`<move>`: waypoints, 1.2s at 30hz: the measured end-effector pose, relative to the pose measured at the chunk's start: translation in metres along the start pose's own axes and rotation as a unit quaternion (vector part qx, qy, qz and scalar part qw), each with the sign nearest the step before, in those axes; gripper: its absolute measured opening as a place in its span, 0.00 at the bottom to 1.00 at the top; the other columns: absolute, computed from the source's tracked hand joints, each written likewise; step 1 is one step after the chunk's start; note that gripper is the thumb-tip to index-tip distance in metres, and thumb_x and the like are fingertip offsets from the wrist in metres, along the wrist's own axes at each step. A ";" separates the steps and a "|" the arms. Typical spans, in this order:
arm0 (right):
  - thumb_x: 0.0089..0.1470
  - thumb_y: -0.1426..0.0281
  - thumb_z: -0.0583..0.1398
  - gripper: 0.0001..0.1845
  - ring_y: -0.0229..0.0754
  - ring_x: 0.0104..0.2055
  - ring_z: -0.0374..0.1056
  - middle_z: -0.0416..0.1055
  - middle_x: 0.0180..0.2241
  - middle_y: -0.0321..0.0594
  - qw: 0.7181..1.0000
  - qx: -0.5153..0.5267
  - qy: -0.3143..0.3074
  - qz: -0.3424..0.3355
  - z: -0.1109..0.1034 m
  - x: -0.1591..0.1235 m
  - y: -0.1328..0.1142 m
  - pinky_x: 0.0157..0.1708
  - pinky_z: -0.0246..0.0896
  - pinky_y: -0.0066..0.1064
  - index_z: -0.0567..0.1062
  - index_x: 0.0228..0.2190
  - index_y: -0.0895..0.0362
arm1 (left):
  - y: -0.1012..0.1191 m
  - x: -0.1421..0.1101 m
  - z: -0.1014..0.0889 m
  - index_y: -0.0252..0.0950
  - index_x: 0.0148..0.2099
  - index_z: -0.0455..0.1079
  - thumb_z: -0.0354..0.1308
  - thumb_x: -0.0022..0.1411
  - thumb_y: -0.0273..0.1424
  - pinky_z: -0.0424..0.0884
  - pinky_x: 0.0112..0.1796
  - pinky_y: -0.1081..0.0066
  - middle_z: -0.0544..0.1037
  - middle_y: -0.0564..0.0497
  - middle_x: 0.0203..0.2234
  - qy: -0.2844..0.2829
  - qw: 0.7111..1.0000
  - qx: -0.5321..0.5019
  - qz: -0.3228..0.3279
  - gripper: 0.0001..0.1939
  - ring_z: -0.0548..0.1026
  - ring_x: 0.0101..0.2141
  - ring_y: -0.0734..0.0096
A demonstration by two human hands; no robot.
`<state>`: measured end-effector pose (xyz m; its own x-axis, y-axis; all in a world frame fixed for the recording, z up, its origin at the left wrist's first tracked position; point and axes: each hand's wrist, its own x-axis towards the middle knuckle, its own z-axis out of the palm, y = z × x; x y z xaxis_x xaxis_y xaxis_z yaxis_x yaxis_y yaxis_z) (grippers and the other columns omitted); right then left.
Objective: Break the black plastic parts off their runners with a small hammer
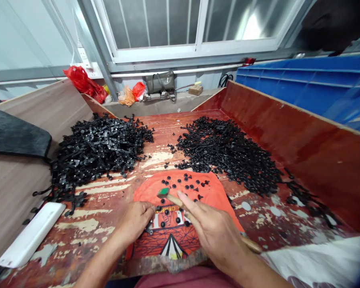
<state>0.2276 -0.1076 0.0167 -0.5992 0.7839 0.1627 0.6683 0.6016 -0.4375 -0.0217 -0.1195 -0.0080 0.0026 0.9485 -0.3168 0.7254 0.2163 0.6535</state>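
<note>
Over the orange cloth point(150, 186) by the front edge of the worktop point(90, 225), the right hand point(213, 224) curls its fingers round a green-headed hammer point(174, 199) above black studs point(178, 220), while the left hand point(137, 218) bunches its fingertips, pinching what, if anything, I can't tell.

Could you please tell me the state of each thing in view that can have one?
Orange printed cloth: spread out, dotted with round black pieces.
Green-headed, wooden-handled hammer: held, head over the cloth.
Right hand: closed around the hammer's handle.
Left hand: fingers bent; grip unclear.
Left heap of black parts: loosely piled.
Right heap of black parts: loosely piled.
White oblong plastic device: lying flat.
Red plastic bag: crumpled.
</note>
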 end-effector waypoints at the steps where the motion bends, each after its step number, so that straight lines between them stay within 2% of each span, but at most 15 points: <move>1: 0.66 0.72 0.50 0.29 0.43 0.36 0.75 0.79 0.38 0.40 1.000 -0.005 0.001 0.001 0.000 0.000 -0.001 0.36 0.68 0.31 0.57 0.66 0.48 | -0.002 0.001 0.001 0.38 0.20 0.56 0.47 0.62 0.38 0.49 0.25 0.71 0.57 0.57 0.15 0.001 1.000 -0.001 0.000 0.19 0.58 0.20 0.72; 5: 0.64 0.71 0.54 0.27 0.43 0.30 0.74 0.79 0.31 0.37 0.999 -0.031 -0.044 0.006 0.004 0.003 -0.003 0.31 0.68 0.29 0.63 0.63 0.47 | -0.003 0.001 -0.001 0.38 0.20 0.61 0.50 0.62 0.41 0.49 0.26 0.71 0.61 0.56 0.14 0.003 1.000 -0.030 -0.003 0.20 0.59 0.20 0.72; 8: 0.66 0.70 0.52 0.28 0.42 0.38 0.76 0.80 0.42 0.37 0.997 0.065 -0.013 0.026 -0.006 0.006 0.001 0.39 0.70 0.30 0.59 0.65 0.44 | 0.007 -0.004 -0.014 0.37 0.28 0.70 0.55 0.60 0.45 0.57 0.28 0.72 0.71 0.53 0.21 -0.007 0.984 -0.178 -0.023 0.17 0.66 0.25 0.69; 11: 0.69 0.69 0.48 0.28 0.39 0.48 0.74 0.72 0.56 0.32 0.983 0.169 0.035 0.061 -0.025 0.007 0.013 0.52 0.67 0.33 0.54 0.66 0.41 | 0.023 -0.010 -0.031 0.37 0.40 0.73 0.63 0.55 0.43 0.64 0.33 0.73 0.76 0.51 0.34 -0.008 0.935 -0.352 -0.051 0.16 0.72 0.35 0.67; 14: 0.69 0.69 0.48 0.27 0.40 0.55 0.70 0.67 0.60 0.29 0.979 0.185 0.024 0.084 -0.033 0.002 0.025 0.58 0.63 0.38 0.55 0.65 0.39 | 0.032 -0.008 -0.038 0.37 0.39 0.70 0.70 0.48 0.38 0.63 0.30 0.77 0.73 0.55 0.29 -0.001 0.908 -0.415 -0.059 0.18 0.70 0.29 0.74; 16: 0.68 0.69 0.48 0.27 0.42 0.55 0.70 0.68 0.59 0.29 0.980 0.172 0.004 0.097 -0.030 -0.004 0.031 0.57 0.65 0.41 0.57 0.64 0.38 | 0.034 -0.003 -0.035 0.37 0.37 0.68 0.71 0.46 0.37 0.61 0.26 0.78 0.70 0.58 0.24 0.008 0.901 -0.429 -0.067 0.20 0.68 0.25 0.77; 19: 0.68 0.70 0.48 0.27 0.43 0.49 0.75 0.71 0.56 0.28 0.981 0.159 -0.007 0.111 -0.021 -0.014 0.037 0.52 0.69 0.42 0.57 0.64 0.35 | 0.034 0.005 -0.026 0.37 0.36 0.66 0.72 0.44 0.37 0.61 0.24 0.79 0.69 0.60 0.22 0.009 0.897 -0.434 -0.082 0.21 0.67 0.22 0.78; 25: 0.67 0.71 0.50 0.28 0.42 0.41 0.78 0.76 0.50 0.29 0.988 0.109 0.022 0.106 -0.014 -0.022 0.043 0.46 0.74 0.39 0.58 0.64 0.36 | 0.028 0.017 -0.011 0.36 0.34 0.64 0.72 0.39 0.34 0.63 0.24 0.79 0.70 0.60 0.21 0.026 0.900 -0.420 -0.115 0.22 0.68 0.21 0.79; 31: 0.68 0.70 0.49 0.27 0.41 0.44 0.77 0.74 0.53 0.29 0.986 0.112 -0.022 0.122 -0.013 -0.021 0.041 0.50 0.71 0.39 0.57 0.64 0.36 | 0.015 0.031 0.001 0.35 0.33 0.65 0.70 0.40 0.34 0.61 0.23 0.78 0.70 0.60 0.20 0.029 0.912 -0.403 -0.076 0.20 0.66 0.20 0.80; 36: 0.68 0.72 0.49 0.28 0.41 0.46 0.77 0.74 0.53 0.30 0.990 0.096 -0.032 0.096 -0.011 -0.020 0.040 0.49 0.71 0.36 0.57 0.64 0.37 | 0.015 0.036 0.001 0.36 0.30 0.63 0.70 0.40 0.32 0.57 0.21 0.78 0.68 0.61 0.17 0.016 0.920 -0.383 -0.084 0.18 0.64 0.18 0.81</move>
<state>0.2713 -0.0981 0.0062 -0.4997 0.8662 0.0065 0.6807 0.3974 -0.6154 -0.0101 -0.0824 -0.0108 -0.0942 0.8901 -0.4459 0.0158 0.4492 0.8933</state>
